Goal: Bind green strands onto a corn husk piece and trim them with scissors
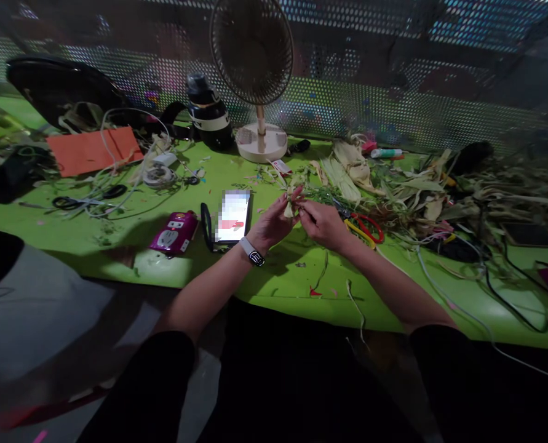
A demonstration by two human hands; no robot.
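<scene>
The small pale-green husk piece (289,208) was held up over the worktop (278,280), about midway between its near and far edges. Its long axis ran roughly from the far edge toward the near one, so it stood across the line between the two hands. The left hand (272,224) lay on its left-corner side, its grip closed around the piece between thumb and fingers. The right hand (322,224) came in from the opposite side, its fingertips drawn together right beside the husk; I could not tell whether that grip pinched the piece itself or something thin on it. Both hands were about equally near. The lit phone (234,215) lay leftward, the scissors (370,229) just beyond the right hand, and the husk heap (421,191) toward the far right corner.
</scene>
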